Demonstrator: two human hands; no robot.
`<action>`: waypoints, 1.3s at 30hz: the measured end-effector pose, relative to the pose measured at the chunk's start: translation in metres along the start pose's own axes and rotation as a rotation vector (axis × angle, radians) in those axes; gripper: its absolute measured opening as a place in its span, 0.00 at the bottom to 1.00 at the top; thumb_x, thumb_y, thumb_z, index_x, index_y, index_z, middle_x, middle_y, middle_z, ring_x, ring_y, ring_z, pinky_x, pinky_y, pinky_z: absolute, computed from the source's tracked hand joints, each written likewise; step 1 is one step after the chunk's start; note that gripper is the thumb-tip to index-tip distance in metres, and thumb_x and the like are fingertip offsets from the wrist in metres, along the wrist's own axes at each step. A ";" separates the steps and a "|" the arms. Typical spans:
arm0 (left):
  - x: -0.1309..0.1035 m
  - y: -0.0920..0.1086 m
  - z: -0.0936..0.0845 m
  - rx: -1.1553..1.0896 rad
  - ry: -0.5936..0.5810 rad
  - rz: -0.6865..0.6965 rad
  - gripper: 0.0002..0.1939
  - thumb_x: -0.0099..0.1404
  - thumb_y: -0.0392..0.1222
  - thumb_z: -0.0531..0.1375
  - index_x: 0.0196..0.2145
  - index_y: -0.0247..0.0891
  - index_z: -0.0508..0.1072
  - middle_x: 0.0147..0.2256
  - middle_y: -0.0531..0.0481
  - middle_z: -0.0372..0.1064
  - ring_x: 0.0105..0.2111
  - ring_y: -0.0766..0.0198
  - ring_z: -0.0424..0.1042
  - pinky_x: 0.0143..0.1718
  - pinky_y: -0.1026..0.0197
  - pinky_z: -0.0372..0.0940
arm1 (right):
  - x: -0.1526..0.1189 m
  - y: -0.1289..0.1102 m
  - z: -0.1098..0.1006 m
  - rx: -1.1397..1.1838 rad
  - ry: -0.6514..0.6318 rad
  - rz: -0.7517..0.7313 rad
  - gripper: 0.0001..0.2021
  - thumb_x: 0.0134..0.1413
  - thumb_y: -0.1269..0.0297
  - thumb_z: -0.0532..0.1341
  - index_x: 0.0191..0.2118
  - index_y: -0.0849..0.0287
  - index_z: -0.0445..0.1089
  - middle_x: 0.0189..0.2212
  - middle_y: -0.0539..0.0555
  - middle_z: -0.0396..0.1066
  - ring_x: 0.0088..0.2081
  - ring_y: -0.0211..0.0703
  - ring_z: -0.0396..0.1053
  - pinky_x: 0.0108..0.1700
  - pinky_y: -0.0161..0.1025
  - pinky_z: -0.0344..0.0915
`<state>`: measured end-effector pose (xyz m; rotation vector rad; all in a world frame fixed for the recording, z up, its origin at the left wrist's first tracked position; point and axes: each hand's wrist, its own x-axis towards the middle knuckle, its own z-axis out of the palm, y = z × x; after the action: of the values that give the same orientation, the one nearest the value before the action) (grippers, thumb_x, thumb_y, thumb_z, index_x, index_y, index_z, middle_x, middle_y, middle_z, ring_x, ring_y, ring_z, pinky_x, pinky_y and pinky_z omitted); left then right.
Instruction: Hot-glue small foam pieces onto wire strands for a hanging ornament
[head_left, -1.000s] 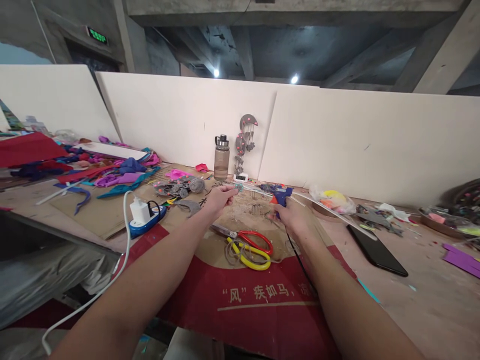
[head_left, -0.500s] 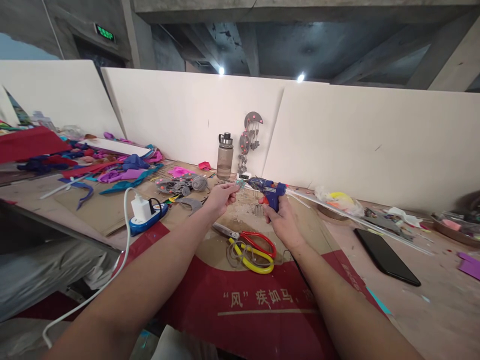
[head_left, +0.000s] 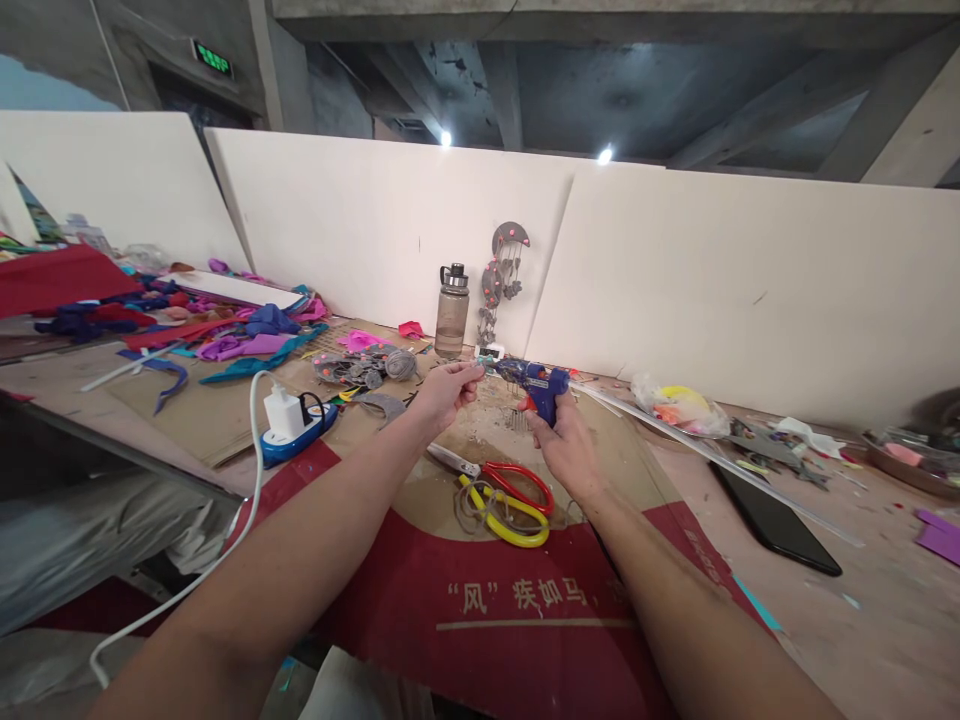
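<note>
My right hand (head_left: 564,440) is wrapped round the handle of a blue glue gun (head_left: 541,384), whose nozzle points left. Just left of the nozzle, my left hand (head_left: 450,392) pinches a small teal piece (head_left: 487,367), too small to make out in detail. The nozzle is at or very near this piece. Nearer to me, below both hands, scissors (head_left: 517,508) with one red and one yellow handle lie on the cardboard (head_left: 420,590), with thin grey cord looped about the handles.
Behind my hands stand a bottle (head_left: 451,318) and a grey moon-shaped hanging ornament (head_left: 510,238). Grey yarn pieces (head_left: 367,367), a blue power strip (head_left: 298,436) and coloured scraps (head_left: 255,335) lie left. A black phone (head_left: 776,520) and a bagged bowl (head_left: 679,410) are right.
My left hand and the glue gun's nozzle have come slightly closer together. Both hands keep their hold. The whole view has shifted a little.
</note>
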<state>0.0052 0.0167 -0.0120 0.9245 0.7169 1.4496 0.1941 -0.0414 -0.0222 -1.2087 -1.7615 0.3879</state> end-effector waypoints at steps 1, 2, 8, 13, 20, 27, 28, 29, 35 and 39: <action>0.000 0.000 0.000 -0.002 -0.001 0.002 0.14 0.45 0.35 0.71 0.22 0.31 0.69 0.20 0.55 0.62 0.18 0.77 0.57 0.17 0.71 0.52 | 0.000 0.001 0.000 -0.006 -0.001 -0.002 0.18 0.56 0.59 0.55 0.52 0.56 0.61 0.40 0.56 0.72 0.39 0.50 0.69 0.40 0.47 0.66; 0.000 0.000 0.000 -0.003 -0.001 0.004 0.14 0.45 0.35 0.71 0.22 0.31 0.69 0.20 0.55 0.62 0.18 0.77 0.57 0.17 0.72 0.52 | 0.000 0.001 0.001 -0.010 0.001 -0.001 0.18 0.57 0.59 0.55 0.52 0.56 0.61 0.39 0.56 0.72 0.38 0.50 0.69 0.40 0.47 0.66; -0.001 0.002 0.001 -0.023 0.017 0.026 0.14 0.44 0.36 0.71 0.21 0.31 0.68 0.19 0.55 0.61 0.18 0.78 0.57 0.18 0.72 0.52 | 0.000 0.000 0.001 -0.034 0.013 0.021 0.18 0.56 0.59 0.55 0.52 0.56 0.61 0.39 0.57 0.72 0.37 0.51 0.69 0.39 0.48 0.66; -0.002 0.003 0.001 -0.020 0.025 0.020 0.14 0.44 0.35 0.71 0.20 0.31 0.68 0.20 0.54 0.63 0.18 0.77 0.57 0.18 0.71 0.53 | -0.001 -0.006 -0.001 0.010 0.026 -0.042 0.15 0.57 0.60 0.54 0.49 0.56 0.62 0.37 0.55 0.72 0.36 0.49 0.69 0.41 0.48 0.66; -0.002 0.002 0.002 -0.003 -0.023 0.018 0.14 0.44 0.36 0.72 0.21 0.31 0.70 0.20 0.54 0.63 0.18 0.77 0.57 0.18 0.71 0.54 | -0.001 -0.001 0.001 0.026 0.014 -0.036 0.14 0.57 0.59 0.55 0.49 0.56 0.61 0.38 0.56 0.71 0.35 0.49 0.68 0.40 0.48 0.65; -0.003 0.004 0.002 -0.017 -0.007 0.026 0.14 0.45 0.36 0.71 0.21 0.31 0.68 0.20 0.55 0.61 0.19 0.77 0.57 0.18 0.71 0.53 | -0.002 -0.004 0.001 0.005 0.018 -0.034 0.14 0.57 0.59 0.54 0.48 0.57 0.62 0.37 0.56 0.71 0.36 0.49 0.68 0.41 0.48 0.65; -0.003 0.004 0.002 -0.023 -0.006 0.027 0.14 0.45 0.36 0.72 0.21 0.31 0.69 0.20 0.55 0.61 0.19 0.77 0.57 0.18 0.71 0.54 | -0.002 -0.004 0.002 0.009 0.020 -0.036 0.15 0.57 0.59 0.54 0.48 0.57 0.62 0.37 0.56 0.71 0.36 0.49 0.68 0.41 0.48 0.65; -0.003 0.004 0.002 -0.026 -0.005 0.029 0.14 0.45 0.36 0.72 0.21 0.31 0.69 0.20 0.55 0.61 0.19 0.77 0.57 0.18 0.71 0.54 | -0.002 -0.004 0.002 0.012 0.023 -0.036 0.15 0.57 0.59 0.55 0.49 0.56 0.62 0.37 0.55 0.71 0.36 0.49 0.68 0.41 0.48 0.65; -0.003 0.003 0.003 -0.015 -0.004 0.030 0.15 0.44 0.36 0.72 0.21 0.31 0.69 0.21 0.55 0.62 0.18 0.77 0.57 0.18 0.71 0.53 | -0.002 -0.004 0.003 0.039 0.038 -0.045 0.15 0.57 0.59 0.54 0.49 0.56 0.62 0.37 0.56 0.72 0.35 0.49 0.68 0.41 0.48 0.66; -0.004 0.004 0.004 -0.011 -0.016 0.033 0.14 0.44 0.36 0.72 0.21 0.31 0.69 0.20 0.55 0.61 0.19 0.77 0.57 0.18 0.71 0.53 | -0.002 -0.004 0.002 0.014 0.038 -0.044 0.15 0.57 0.59 0.54 0.49 0.56 0.62 0.37 0.56 0.72 0.34 0.49 0.68 0.41 0.49 0.66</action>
<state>0.0065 0.0126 -0.0076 0.9420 0.6839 1.4722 0.1905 -0.0441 -0.0216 -1.1586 -1.7472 0.3491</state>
